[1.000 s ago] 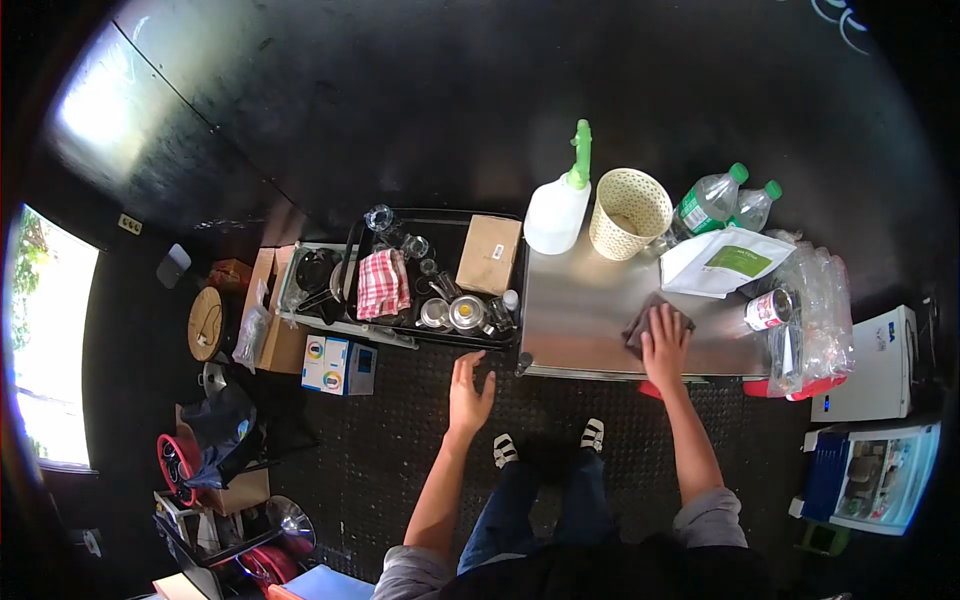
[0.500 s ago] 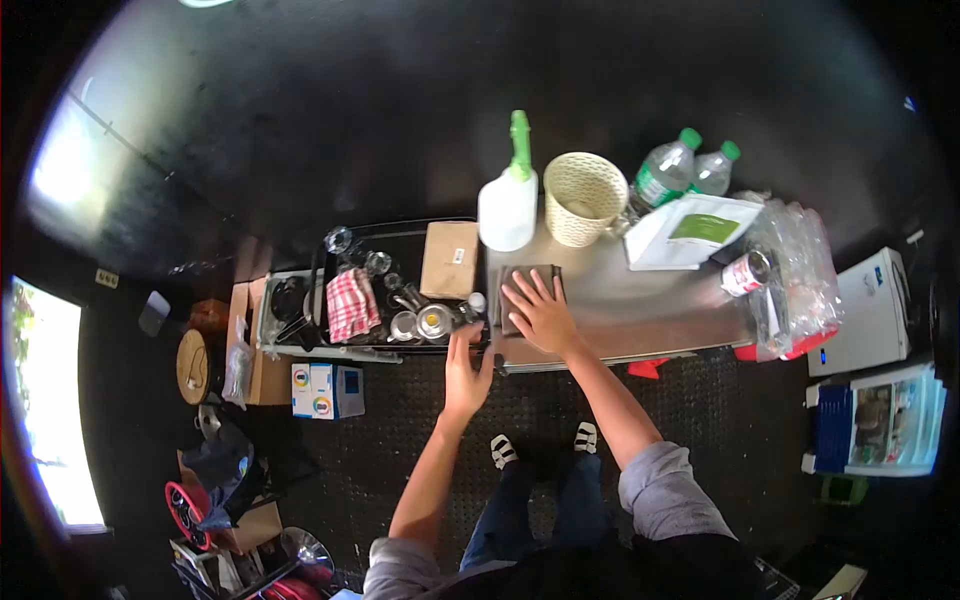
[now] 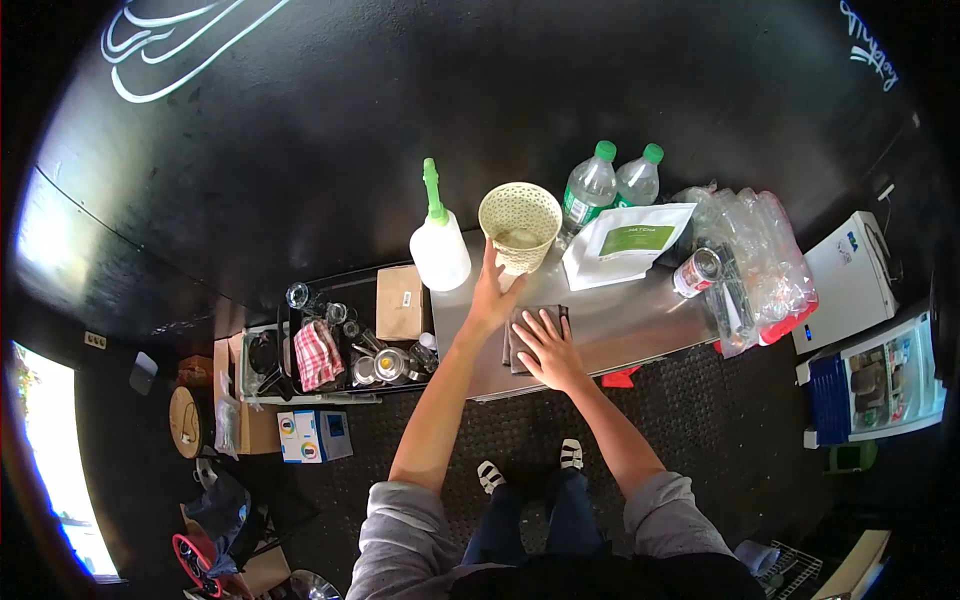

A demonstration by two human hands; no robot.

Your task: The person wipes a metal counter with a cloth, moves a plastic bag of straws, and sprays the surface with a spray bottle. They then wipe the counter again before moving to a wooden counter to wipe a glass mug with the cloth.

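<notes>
My right hand (image 3: 549, 352) lies flat with fingers spread on a folded dark brown cloth (image 3: 520, 352), pressed on the metal counter. Farther forward, my left hand (image 3: 494, 300) reaches to the cream woven plastic basket (image 3: 537, 257); its fingers are apart, with the fingertips right at the basket's near side. The basket stands upright, its open top facing me. Left of it is a white spray bottle (image 3: 440, 255) with a green trigger head.
Right of the basket are two green-capped bottles (image 3: 591, 190), a white pouch (image 3: 600, 262) with a green label, a can (image 3: 697, 272) and clear plastic cups (image 3: 765, 255). At left, a black tray (image 3: 285, 345) holds a cardboard box (image 3: 402, 303), a checked cloth (image 3: 318, 356) and metal pots (image 3: 392, 366).
My left hand has moved forward from the metal pots to the basket. The right hand stays on the brown cloth, and the whole view has shifted.
</notes>
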